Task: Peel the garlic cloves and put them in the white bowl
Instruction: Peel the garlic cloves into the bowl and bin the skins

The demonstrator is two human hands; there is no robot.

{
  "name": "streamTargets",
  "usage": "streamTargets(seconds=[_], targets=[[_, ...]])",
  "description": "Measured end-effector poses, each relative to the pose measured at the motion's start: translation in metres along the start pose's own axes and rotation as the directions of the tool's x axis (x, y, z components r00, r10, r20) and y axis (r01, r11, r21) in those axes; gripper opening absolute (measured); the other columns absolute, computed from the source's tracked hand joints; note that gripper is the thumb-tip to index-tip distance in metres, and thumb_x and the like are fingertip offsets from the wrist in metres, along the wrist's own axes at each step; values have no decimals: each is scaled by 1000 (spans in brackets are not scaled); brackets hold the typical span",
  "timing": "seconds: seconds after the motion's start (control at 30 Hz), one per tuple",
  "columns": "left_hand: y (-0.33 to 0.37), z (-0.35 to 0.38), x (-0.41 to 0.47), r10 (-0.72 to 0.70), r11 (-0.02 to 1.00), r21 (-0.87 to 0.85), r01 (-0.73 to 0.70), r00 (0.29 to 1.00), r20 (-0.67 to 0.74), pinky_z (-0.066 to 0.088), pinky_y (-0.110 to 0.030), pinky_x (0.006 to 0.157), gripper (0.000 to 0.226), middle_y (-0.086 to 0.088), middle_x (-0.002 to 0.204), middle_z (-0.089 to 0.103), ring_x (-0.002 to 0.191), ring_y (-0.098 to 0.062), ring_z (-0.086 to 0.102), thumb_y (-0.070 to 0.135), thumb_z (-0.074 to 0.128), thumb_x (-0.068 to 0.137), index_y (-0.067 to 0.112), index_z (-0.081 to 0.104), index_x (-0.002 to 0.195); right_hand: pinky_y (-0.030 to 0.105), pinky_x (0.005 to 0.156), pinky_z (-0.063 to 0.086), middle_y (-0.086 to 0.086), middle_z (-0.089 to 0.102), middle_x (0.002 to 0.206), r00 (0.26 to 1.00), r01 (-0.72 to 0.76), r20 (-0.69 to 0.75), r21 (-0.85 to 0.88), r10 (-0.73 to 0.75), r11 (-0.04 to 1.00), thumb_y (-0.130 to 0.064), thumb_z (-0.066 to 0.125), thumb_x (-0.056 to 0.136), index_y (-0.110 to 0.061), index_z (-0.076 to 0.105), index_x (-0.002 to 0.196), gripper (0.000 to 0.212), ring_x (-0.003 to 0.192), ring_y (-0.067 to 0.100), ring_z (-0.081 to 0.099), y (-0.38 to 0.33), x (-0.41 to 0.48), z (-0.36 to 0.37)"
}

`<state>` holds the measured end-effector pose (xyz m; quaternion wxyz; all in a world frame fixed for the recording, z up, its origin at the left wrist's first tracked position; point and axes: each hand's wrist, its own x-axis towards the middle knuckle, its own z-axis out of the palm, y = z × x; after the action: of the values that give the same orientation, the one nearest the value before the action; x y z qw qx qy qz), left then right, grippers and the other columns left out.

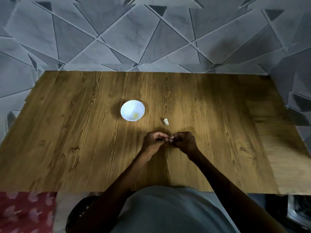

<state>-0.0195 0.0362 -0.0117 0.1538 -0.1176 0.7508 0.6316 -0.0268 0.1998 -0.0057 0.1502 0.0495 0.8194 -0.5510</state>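
Both hands pinching one garlic clove, white bowl beyond, left.

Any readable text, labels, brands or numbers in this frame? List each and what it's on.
None: no readable text, label, brand or number shows in this view.
White bowl: plain, no print visible.
Wooden table: wood grain only.
Wall: grey triangle pattern, no writing.
Red cloth: a pale pattern, no letters.
The small white piece on the table carries no marking.
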Motion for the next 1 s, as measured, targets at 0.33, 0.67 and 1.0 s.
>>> streamTargets(seconds=[0.33,0.67,1.0], targets=[[10,-4,-1,145,970,200,-138,989,-21,48,-17,68,25,2,92,70,82,-8,65,14,75,81,16,60,100,25,60,59,8,73,73,999,-38,9,96,37,995,0,75,83,-5,75,81,5,64,15,71,-12,8,-4],[31,-11,4,53,987,158,-41,996,-71,41,-8,54,35,-1,86,64,71,-3,58,12,75,81,13,45,98,8,53,43,-11,64,64,969,235,-4,-307,-248,922,-3,72,82,-15,71,71,16,54,-3,59,-24,20,2],[32,-11,-2,-172,888,-426,174,984,44,55,-27,70,33,-10,70,70,63,-14,67,-6,60,89,13,34,93,14,61,51,-10,70,71,902,386,-82,-288,-424,876,7,69,78,-12,73,75,19,71,0,66,-26,8,5]])
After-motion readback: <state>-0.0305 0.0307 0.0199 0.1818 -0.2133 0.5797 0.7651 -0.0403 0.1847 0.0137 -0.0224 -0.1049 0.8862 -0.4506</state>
